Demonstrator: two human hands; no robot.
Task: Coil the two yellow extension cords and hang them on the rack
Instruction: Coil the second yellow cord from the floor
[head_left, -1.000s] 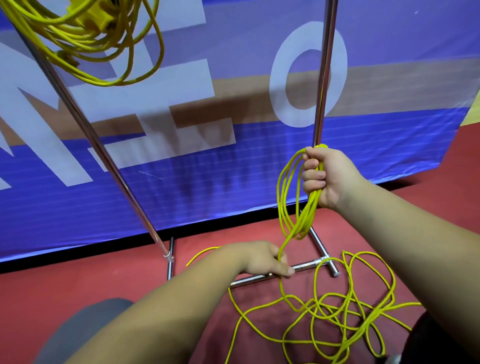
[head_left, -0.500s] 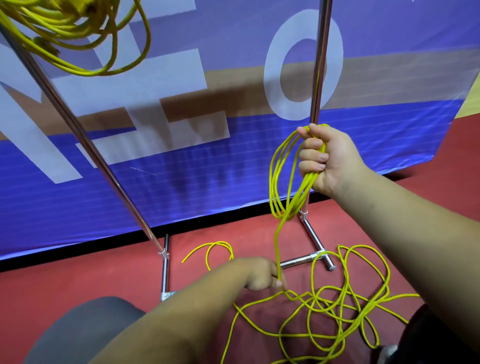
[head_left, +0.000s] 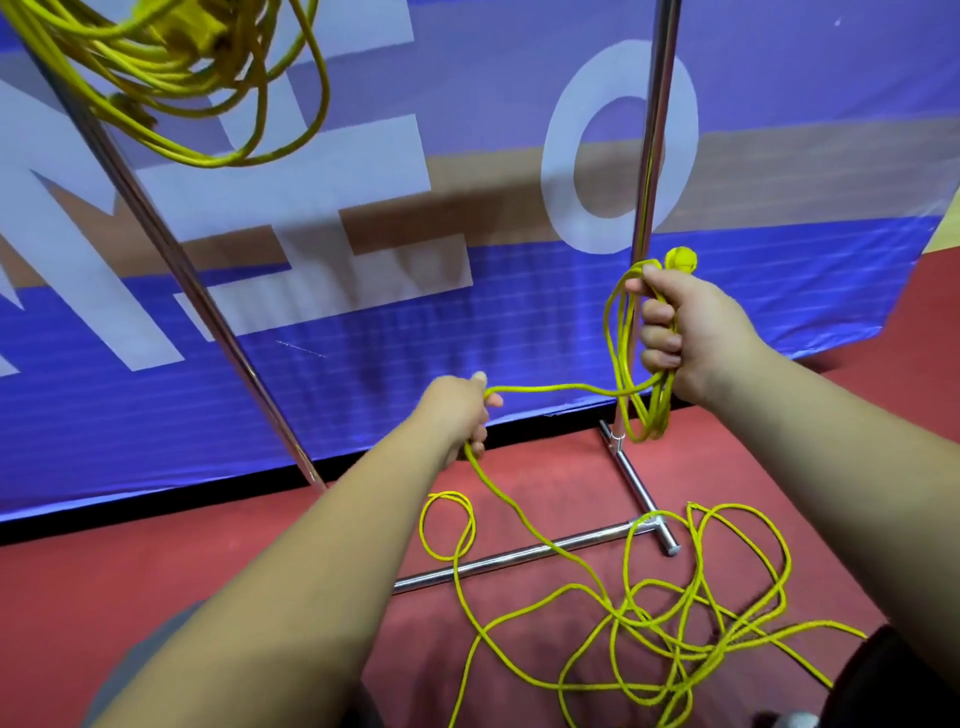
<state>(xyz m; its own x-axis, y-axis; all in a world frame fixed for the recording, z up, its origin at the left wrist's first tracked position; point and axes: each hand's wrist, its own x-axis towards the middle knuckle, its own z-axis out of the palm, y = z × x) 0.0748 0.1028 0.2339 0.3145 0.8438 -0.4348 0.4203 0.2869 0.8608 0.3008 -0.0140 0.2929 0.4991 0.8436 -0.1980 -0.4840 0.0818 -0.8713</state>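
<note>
My right hand (head_left: 691, 338) grips a small coil of yellow cord (head_left: 631, 364), several loops hanging below the fist and the yellow plug end (head_left: 681, 259) sticking up above it. A strand runs from that coil leftward to my left hand (head_left: 462, 410), which is raised and curled round it. From the left hand the cord drops to a loose tangle (head_left: 675, 623) on the red floor. A second yellow cord (head_left: 208, 78) hangs coiled at the top left on the metal rack (head_left: 652, 156).
The rack's slanted left pole (head_left: 171, 260) and floor crossbar (head_left: 519, 556) stand in front of a blue banner (head_left: 363, 338) with white letters. The loose cord lies across the crossbar and the rack's right foot. My knees show at the bottom edge.
My left hand has risen from the floor with the strand, pulling it level toward the left. My right hand still holds the coil, and the plug end now shows above it.
</note>
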